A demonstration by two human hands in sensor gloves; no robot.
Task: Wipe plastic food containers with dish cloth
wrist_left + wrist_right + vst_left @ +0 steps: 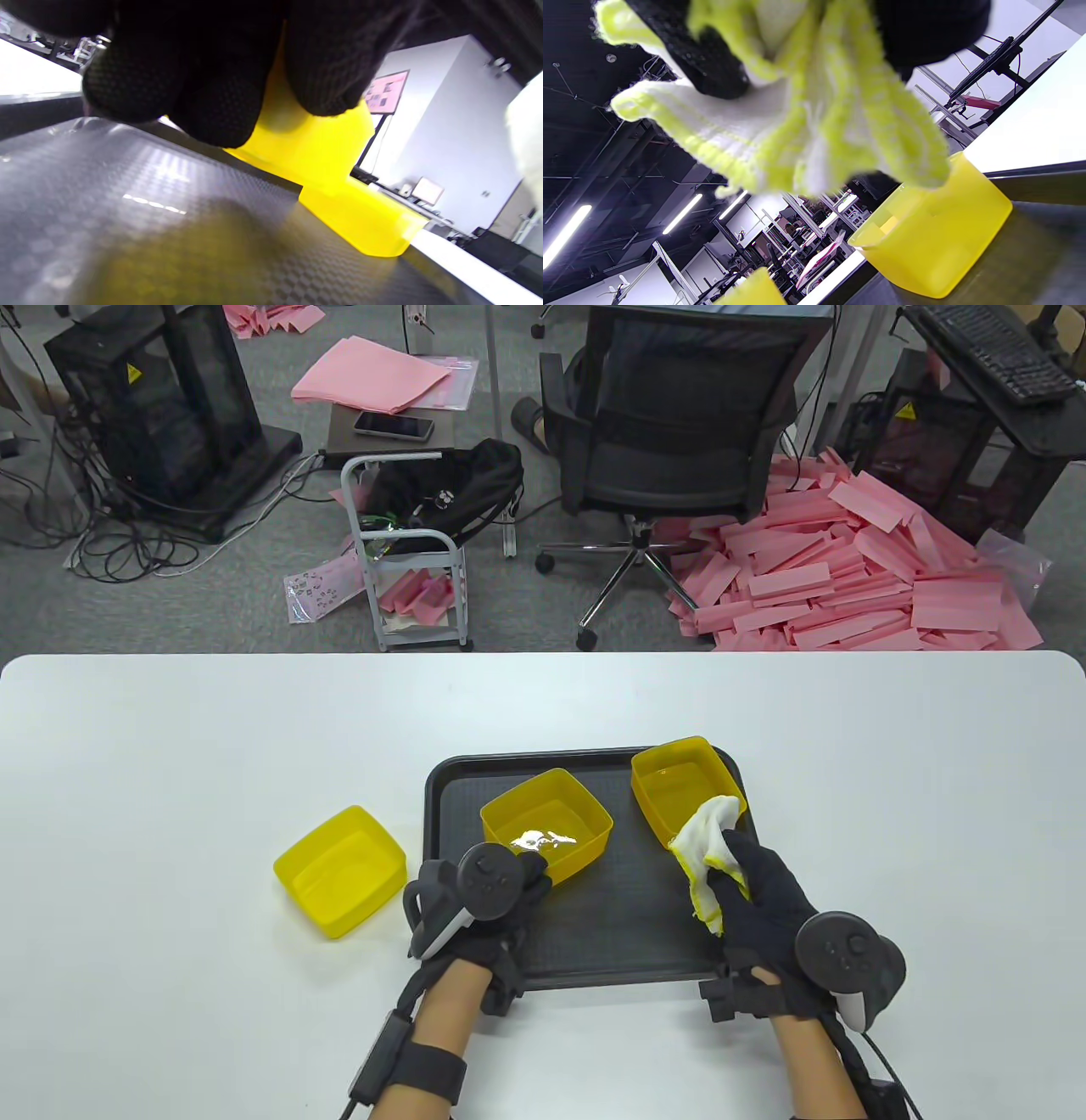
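Two yellow plastic containers stand on a black tray (594,933). My left hand (530,872) grips the near rim of the middle container (547,823). In the left wrist view my fingers (212,93) close on its yellow wall (326,144). My right hand (747,882) holds a white dish cloth with yellow edging (704,848) bunched up, just at the near corner of the right container (683,785). The right wrist view shows the cloth (806,127) hanging from my fingers above a container (933,241). A third yellow container (339,869) sits on the table left of the tray.
The white table (170,746) reaches its far edge beyond the tray. Past it on the floor are an office chair (670,432), a small trolley (407,551) and piles of pink foam strips (848,568).
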